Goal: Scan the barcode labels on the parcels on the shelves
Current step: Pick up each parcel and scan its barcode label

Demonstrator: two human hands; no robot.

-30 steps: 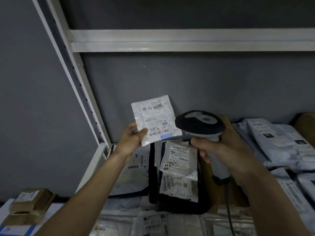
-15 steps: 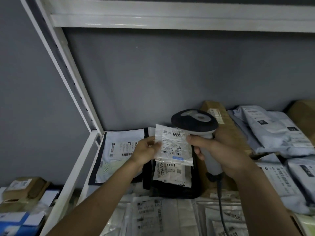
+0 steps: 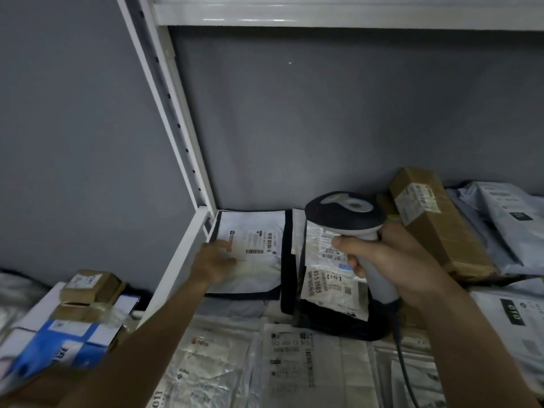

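My right hand (image 3: 391, 266) grips the grey handle of a barcode scanner (image 3: 344, 214), whose dark head points down and away over a small white parcel (image 3: 321, 245). That parcel lies on a black bag (image 3: 290, 278) with another white labelled parcel (image 3: 332, 290) below it. My left hand (image 3: 215, 263) reaches to the white mailer with dark edges (image 3: 253, 251) in the shelf's back left corner, fingers extended and touching its lower left part near the barcode label (image 3: 256, 251). The hand is blurred.
The white shelf post (image 3: 176, 142) and shelf rail (image 3: 173, 266) stand just left of my left hand. A brown carton (image 3: 435, 222) and grey mailers (image 3: 500, 219) lie at the right. Silvery parcels (image 3: 294, 369) cover the front. Small boxes (image 3: 88, 287) sit outside at the left.
My left hand has let go of the small white parcel, which now lies on the black bag, and has moved left onto the dark-edged mailer. The view has shifted left and down.
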